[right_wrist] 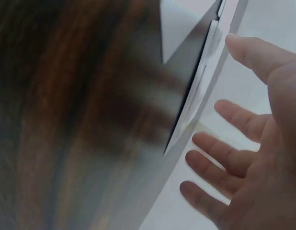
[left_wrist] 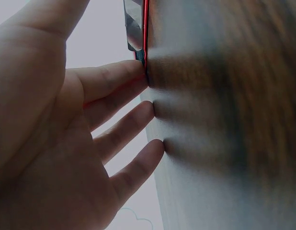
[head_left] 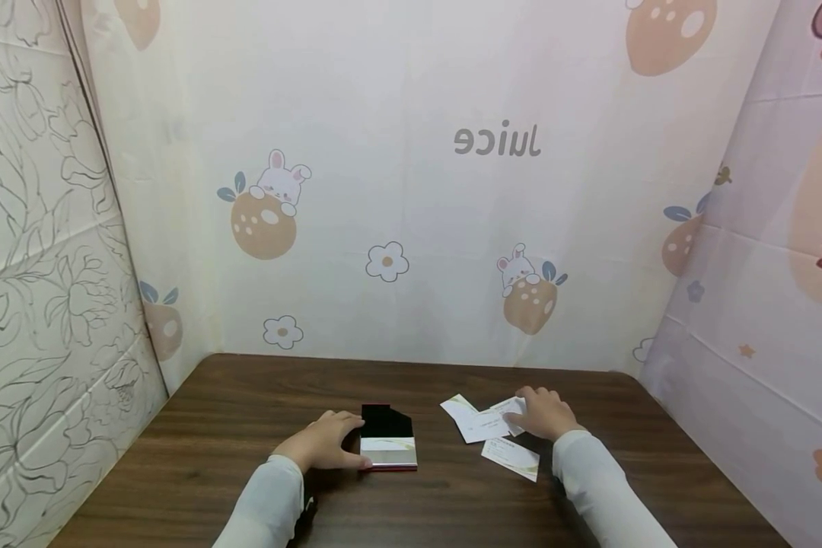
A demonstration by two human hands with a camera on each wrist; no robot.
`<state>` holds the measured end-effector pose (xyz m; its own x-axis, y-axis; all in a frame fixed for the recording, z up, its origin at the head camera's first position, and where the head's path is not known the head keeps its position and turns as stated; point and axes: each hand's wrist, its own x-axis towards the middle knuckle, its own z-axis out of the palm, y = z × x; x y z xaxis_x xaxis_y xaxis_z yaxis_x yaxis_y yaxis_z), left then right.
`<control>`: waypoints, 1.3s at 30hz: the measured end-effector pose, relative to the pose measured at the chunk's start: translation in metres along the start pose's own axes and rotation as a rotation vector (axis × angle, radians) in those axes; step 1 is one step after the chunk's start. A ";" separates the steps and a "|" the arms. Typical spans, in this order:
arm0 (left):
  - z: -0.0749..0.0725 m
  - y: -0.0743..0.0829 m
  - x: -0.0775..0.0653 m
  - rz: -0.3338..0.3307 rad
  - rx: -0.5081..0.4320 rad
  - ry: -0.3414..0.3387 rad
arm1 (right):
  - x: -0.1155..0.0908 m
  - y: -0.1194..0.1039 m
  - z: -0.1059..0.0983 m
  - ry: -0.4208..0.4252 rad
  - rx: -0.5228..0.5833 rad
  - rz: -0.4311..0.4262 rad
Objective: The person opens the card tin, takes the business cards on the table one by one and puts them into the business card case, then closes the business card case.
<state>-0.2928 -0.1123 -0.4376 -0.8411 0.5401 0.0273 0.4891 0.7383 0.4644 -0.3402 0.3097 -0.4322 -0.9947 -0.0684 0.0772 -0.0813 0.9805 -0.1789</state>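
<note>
A flat card case [head_left: 387, 434], black above and shiny silver below with red edges, lies on the table. My left hand [head_left: 325, 441] rests at its left side, thumb by the near corner and fingers extended. In the left wrist view, fingertips of the left hand [left_wrist: 109, 110] touch the case's red edge [left_wrist: 145, 28] and the tabletop. Several white printed business cards [head_left: 486, 426] lie loosely overlapped to the right. Above their right end is my right hand [head_left: 546, 413], fingers spread. The right wrist view has this hand [right_wrist: 253, 143] beside the cards [right_wrist: 200, 76], apart from them.
The dark wood table [head_left: 274, 380] spreads around the case and cards. A single card [head_left: 511, 458] lies nearer than the others. A printed curtain [head_left: 397, 190] hangs behind the table, with more curtains at both sides.
</note>
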 end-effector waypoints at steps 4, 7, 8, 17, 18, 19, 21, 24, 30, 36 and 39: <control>0.001 0.000 0.000 -0.003 0.003 -0.001 | 0.000 -0.001 0.000 -0.033 0.002 0.051; 0.000 0.000 0.000 -0.006 0.003 -0.003 | 0.000 -0.001 -0.001 -0.044 -0.003 0.063; 0.000 0.000 0.000 -0.007 0.003 -0.004 | 0.000 -0.001 -0.001 -0.044 -0.005 0.066; 0.000 0.000 0.000 -0.010 0.004 -0.004 | 0.003 0.001 0.004 -0.023 -0.005 0.063; 0.000 0.000 0.000 -0.009 0.005 -0.005 | 0.004 0.002 0.005 -0.021 -0.003 0.063; 0.000 0.000 0.000 -0.009 0.006 -0.004 | 0.004 0.002 0.006 -0.018 0.001 0.063; 0.001 0.000 0.000 -0.007 0.008 -0.003 | 0.004 0.002 0.006 -0.013 0.014 0.064; 0.000 0.000 0.000 -0.005 0.007 -0.002 | 0.006 0.004 0.007 -0.009 0.042 0.068; 0.000 0.000 0.000 -0.007 0.002 -0.003 | 0.010 0.009 0.004 -0.015 0.101 0.107; 0.000 0.000 0.000 -0.011 0.004 -0.003 | 0.016 0.016 0.002 -0.061 0.126 0.176; 0.000 0.000 0.000 -0.013 -0.001 -0.003 | 0.018 0.017 0.003 -0.073 0.144 0.182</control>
<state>-0.2924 -0.1119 -0.4376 -0.8467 0.5317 0.0187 0.4781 0.7450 0.4651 -0.3602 0.3250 -0.4364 -0.9953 0.0885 -0.0394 0.0965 0.9418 -0.3221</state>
